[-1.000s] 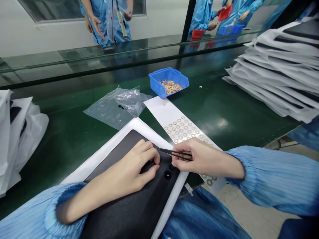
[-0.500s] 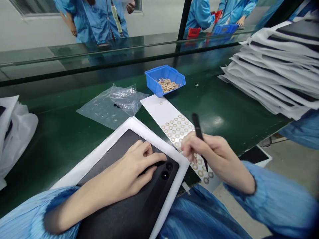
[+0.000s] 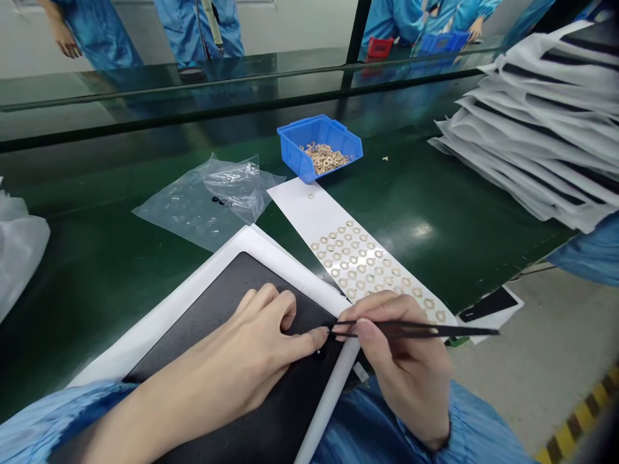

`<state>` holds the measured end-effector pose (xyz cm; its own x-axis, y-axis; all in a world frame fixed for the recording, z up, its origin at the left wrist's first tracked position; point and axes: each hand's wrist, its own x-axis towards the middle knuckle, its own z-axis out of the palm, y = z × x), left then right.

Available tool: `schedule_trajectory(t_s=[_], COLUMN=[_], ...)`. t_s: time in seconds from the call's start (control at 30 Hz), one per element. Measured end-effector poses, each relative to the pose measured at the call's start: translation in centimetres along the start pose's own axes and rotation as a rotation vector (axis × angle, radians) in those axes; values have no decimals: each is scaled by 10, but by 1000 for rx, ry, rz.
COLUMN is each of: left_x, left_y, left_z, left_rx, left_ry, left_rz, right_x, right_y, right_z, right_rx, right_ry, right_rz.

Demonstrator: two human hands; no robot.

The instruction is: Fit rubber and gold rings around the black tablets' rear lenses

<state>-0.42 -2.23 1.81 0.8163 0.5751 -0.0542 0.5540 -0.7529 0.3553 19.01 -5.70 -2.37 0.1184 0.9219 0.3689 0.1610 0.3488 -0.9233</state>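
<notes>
A black tablet back cover (image 3: pixel 232 283) lies on a white sleeve (image 3: pixel 193 290) at the near edge of the green bench. My left hand (image 3: pixel 251 351) rests flat on the cover, its forefinger stretched out to the camera holes at the corner. My right hand (image 3: pixel 406 361) pinches black tweezers (image 3: pixel 420 330), whose tips meet that fingertip by the corner. Whether the tips carry a ring is too small to tell. A white strip (image 3: pixel 353 254) with rows of small tan rings lies just beyond my right hand.
A blue bin (image 3: pixel 319 145) of loose rings stands at the strip's far end. Clear plastic bags (image 3: pixel 213 200) lie to its left. A stack of white-sleeved covers (image 3: pixel 536 122) fills the right side. Other people in blue coats (image 3: pixel 193 26) stand beyond a glass divider.
My right hand has swung the tweezers from the ring strip back to the cover's corner, now pointing left. My left forefinger has stretched out toward the camera holes.
</notes>
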Motion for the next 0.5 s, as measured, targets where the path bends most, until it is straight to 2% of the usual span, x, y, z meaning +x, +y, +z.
schedule_trajectory(t_s=[0.13, 0.5], left_x=[-1, 0], left_y=[3, 4], left_z=[-3, -2], left_rx=[16, -11], left_ry=[7, 57], left_rz=[-34, -38], right_x=[-2, -2], right_y=[-3, -4], right_z=[5, 8], right_rx=[-20, -36], right_ry=[65, 102], right_rz=[11, 6])
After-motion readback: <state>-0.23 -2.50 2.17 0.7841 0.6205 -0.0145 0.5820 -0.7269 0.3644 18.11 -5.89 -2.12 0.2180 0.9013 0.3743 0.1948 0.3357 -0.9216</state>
